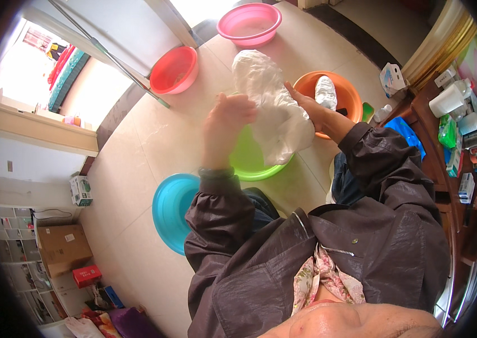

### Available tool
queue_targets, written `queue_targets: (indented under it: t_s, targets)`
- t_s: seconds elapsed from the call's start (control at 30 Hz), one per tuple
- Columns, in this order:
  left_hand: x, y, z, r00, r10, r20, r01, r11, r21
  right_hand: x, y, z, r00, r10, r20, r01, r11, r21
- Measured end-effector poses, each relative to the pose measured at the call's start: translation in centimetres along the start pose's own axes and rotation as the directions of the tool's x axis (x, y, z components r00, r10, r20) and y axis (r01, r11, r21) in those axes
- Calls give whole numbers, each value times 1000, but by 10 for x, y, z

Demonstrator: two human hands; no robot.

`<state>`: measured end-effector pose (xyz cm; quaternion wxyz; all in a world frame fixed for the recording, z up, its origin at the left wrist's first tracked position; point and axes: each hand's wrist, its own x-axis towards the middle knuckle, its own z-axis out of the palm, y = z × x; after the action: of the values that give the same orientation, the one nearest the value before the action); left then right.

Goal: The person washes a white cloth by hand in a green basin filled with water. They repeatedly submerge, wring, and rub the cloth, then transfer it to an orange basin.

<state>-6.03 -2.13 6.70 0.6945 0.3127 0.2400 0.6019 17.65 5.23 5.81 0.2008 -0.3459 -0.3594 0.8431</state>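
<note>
A large shoe-shaped bundle in crumpled white tissue [270,101] is held up over the light green basin [259,174]. My right hand [312,107] grips it along its right side, thumb on top. Blurred by motion, my left hand [230,122] is at its left edge with the fingers extended; whether they touch it I cannot tell. A second white-wrapped, shoe-shaped bundle [326,93] stands in the orange basin [350,99] beyond my right wrist, beside a small dark object [341,112].
A blue basin [166,211] is by my left elbow. Farther off are a red basin [175,72] and a pink basin [249,25] with cloudy liquid. A long pole [111,57] leans at left. Bottles and boxes crowd the wooden cabinet [432,139] at right. A cardboard box [63,247] stands left.
</note>
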Motion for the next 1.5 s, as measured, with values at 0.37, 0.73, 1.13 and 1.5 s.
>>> queue_targets:
  t_s: [0.37, 0.73, 1.13, 1.5]
  targets:
    - [3, -12, -10, 991, 44, 123, 31, 839, -544, 26, 18, -39, 899, -194, 392, 58, 941, 333]
    - [-2, -22, 21, 991, 20, 131, 41, 895, -444, 16, 12, -23, 911, -274, 308, 178, 935, 306]
    - [1, -43, 40, 974, -14, 226, 59, 979, -194, -21, 1, -19, 916, -332, 223, 267, 923, 278]
    - [-3, -30, 36, 963, 60, 264, -40, 996, -78, -3, 4, -14, 912, -360, 196, 310, 919, 244]
